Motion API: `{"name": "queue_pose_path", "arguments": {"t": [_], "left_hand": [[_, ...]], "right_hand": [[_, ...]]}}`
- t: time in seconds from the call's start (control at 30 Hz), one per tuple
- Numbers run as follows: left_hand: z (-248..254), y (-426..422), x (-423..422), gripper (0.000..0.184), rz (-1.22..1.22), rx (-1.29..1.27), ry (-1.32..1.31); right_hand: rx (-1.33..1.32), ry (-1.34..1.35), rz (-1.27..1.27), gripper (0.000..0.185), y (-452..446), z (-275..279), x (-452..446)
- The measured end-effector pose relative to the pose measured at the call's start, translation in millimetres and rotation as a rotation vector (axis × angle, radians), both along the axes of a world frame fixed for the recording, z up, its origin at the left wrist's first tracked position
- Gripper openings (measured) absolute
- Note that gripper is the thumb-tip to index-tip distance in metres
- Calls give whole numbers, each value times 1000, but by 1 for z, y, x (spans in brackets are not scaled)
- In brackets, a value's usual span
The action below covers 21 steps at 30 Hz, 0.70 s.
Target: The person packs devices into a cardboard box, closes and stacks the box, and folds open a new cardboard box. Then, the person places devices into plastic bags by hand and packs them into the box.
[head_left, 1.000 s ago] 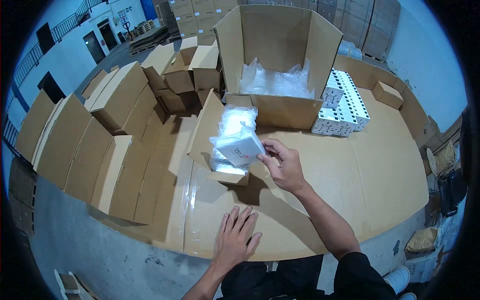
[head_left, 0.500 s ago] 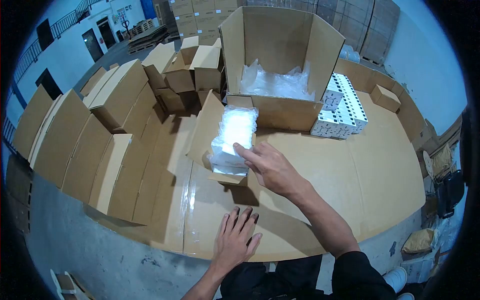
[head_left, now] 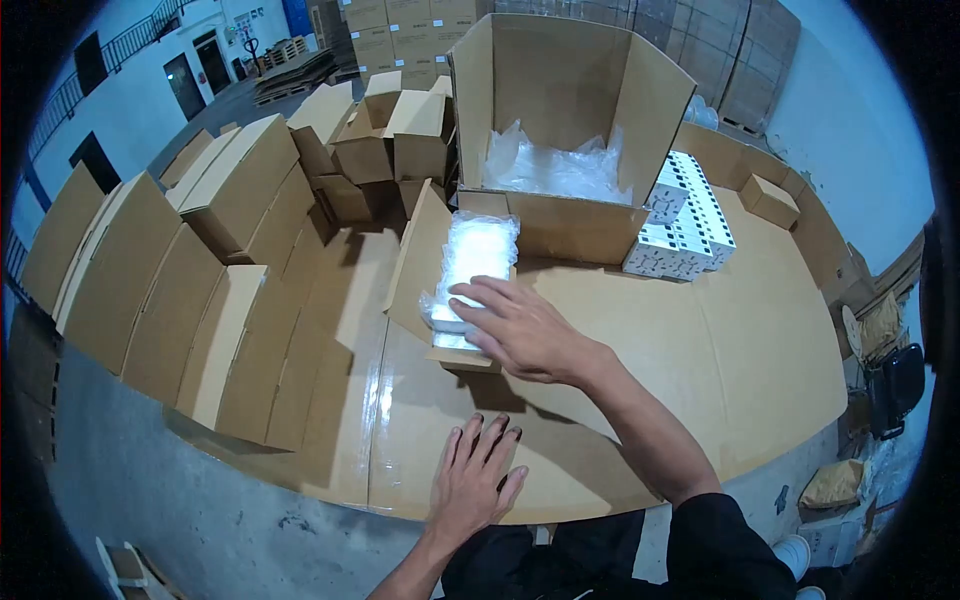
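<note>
A small open cardboard box (head_left: 412,272) stands near the middle of the cardboard-covered table (head_left: 640,400), its left flap raised. Clear bubble wrap (head_left: 478,245) lies on top of the white contents inside it. My right hand (head_left: 525,330) reaches over the front right of this box, fingers spread and resting on or just above the wrap; exact contact is hard to see. Flat on the table near the front edge lies my left hand (head_left: 475,475), with fingers apart and nothing held.
Behind the small box stands a large open carton (head_left: 560,75) with plastic wrap (head_left: 555,170) inside. White patterned boxes (head_left: 690,225) are stacked to its right. Several brown cartons (head_left: 235,195) line the left side. A small closed box (head_left: 770,200) sits at the far right.
My right hand has gone from a pointing index finger to spread fingers, and has shifted slightly left over the wrap. My left hand stays in place.
</note>
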State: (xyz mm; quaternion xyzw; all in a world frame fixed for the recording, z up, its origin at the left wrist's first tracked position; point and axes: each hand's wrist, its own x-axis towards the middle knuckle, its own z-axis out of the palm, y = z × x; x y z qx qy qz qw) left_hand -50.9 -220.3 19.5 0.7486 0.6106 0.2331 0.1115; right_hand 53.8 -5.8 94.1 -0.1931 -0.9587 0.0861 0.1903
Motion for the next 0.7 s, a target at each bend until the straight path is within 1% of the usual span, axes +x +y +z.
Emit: {"name": "queue_pose_path", "arguments": {"t": [0.03, 0.1, 0.13, 0.2, 0.27, 0.3, 0.37, 0.4, 0.43, 0.47, 0.5, 0.53, 0.6, 0.63, 0.7], "left_hand": [[-1, 0, 0, 54, 3, -3, -3], [-2, 1, 1, 54, 5, -12, -12], [-2, 0, 1, 55, 9, -13, -19], [-1, 1, 1, 56, 3, -15, -20], [0, 2, 1, 62, 9, -28, -20], [-3, 2, 1, 62, 8, -25, -16], [-14, 3, 3, 81, 163, 3, -193], [-12, 6, 5, 81, 161, 3, -188], [-7, 15, 10, 89, 288, 76, -346], [-4, 23, 13, 98, 412, 146, -503], [-10, 32, 13, 116, 467, 140, -559], [-11, 43, 15, 116, 463, 139, -553], [-11, 66, 24, 126, 680, 299, -654], [-11, 75, 27, 126, 675, 292, -653], [-8, 98, 31, 132, 752, 444, -615]], "right_hand": [[1, -3, 3, 50, 1, -4, 4], [-171, -39, 85, 68, 0, -14, 11], [-179, -42, 80, 68, 0, -20, 12], [-79, -84, 105, 78, 2, -30, 11], [-66, -86, 93, 79, 1, -31, 10], [-49, -92, 85, 81, 1, -30, 9], [-79, -86, 79, 81, 1, -29, 8], [-115, -82, 71, 82, 0, -30, 9], [-115, -77, 67, 82, 0, -31, 12], [-212, 8, 80, 83, 1, -32, 15], [-311, 98, 93, 84, -1, -31, 17], [-311, 105, 89, 84, -2, -28, 23], [-385, 414, -38, 83, -5, -22, 49], [-398, 452, -88, 83, -9, -19, 63], [-409, 449, -150, 83, -20, -17, 88]]}}
